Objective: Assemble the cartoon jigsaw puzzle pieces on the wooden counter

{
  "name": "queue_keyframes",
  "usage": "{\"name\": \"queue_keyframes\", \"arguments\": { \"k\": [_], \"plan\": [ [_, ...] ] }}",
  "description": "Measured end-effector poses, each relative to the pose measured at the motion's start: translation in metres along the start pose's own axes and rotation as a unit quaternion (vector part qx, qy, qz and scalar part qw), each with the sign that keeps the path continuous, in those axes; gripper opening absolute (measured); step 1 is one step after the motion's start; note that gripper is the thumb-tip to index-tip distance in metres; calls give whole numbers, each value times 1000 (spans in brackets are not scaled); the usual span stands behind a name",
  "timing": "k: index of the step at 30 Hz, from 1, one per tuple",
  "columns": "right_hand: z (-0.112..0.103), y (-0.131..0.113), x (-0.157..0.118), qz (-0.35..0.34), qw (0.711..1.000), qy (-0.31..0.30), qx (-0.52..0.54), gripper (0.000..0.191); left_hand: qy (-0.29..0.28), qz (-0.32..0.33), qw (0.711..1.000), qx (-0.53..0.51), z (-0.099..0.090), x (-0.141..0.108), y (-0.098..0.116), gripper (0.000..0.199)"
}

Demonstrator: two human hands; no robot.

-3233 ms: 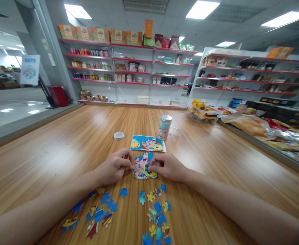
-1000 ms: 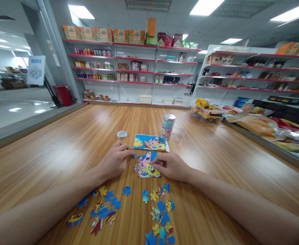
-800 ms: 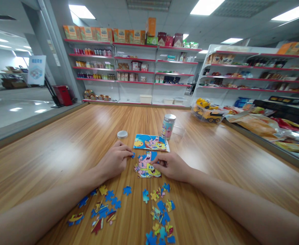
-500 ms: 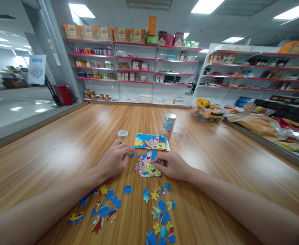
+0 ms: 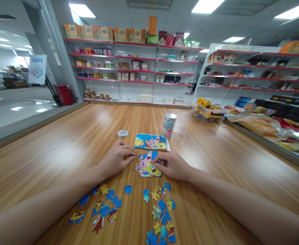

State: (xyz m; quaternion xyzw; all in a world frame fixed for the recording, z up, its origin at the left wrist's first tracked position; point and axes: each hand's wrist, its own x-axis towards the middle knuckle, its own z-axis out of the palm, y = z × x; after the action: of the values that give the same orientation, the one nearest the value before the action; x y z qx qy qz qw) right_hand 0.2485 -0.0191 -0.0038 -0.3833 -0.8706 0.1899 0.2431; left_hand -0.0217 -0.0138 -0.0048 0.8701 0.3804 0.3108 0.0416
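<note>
While both forearms lie flat on the wooden counter (image 5: 62, 143), the left hand (image 5: 115, 160) has its grip pinching a small blue puzzle piece (image 5: 133, 156) just left of the half-built puzzle (image 5: 147, 164). The right hand (image 5: 172, 165) has its fingertips pressed on the puzzle's right edge, nothing lifted. Loose pieces (image 5: 129, 211) are scattered nearer the person. Just beyond the puzzle there's a reference picture (image 5: 151, 142), a tin (image 5: 168, 126) and a round lid (image 5: 123, 133).
</note>
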Motion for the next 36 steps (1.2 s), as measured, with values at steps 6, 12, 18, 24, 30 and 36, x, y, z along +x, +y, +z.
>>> {"name": "queue_keyframes", "arguments": {
  "k": [6, 12, 18, 24, 30, 36],
  "plan": [
    [0, 0, 0, -5, 1000, -2, -1, 18, -5, 5, 1000, 3, -1, 0, 0, 16],
    [0, 0, 0, -9, 1000, -3, 2, 16, -2, 14, 1000, 6, -3, 1, 4, 21],
    [0, 0, -1, -7, 1000, 1, 1, 17, -21, -3, 1000, -2, -1, 1, -2, 15],
    [1, 1, 0, -3, 1000, -3, -3, 19, -19, 3, 1000, -3, 1, 1, -5, 13],
    [0, -2, 0, -6, 1000, 2, -4, 18, -35, 15, 999, -1, -4, 2, 3, 14],
    [-2, -5, 0, -2, 1000, 0, 0, 17, -63, -11, 998, -28, -3, 5, -3, 10]
  ]
}}
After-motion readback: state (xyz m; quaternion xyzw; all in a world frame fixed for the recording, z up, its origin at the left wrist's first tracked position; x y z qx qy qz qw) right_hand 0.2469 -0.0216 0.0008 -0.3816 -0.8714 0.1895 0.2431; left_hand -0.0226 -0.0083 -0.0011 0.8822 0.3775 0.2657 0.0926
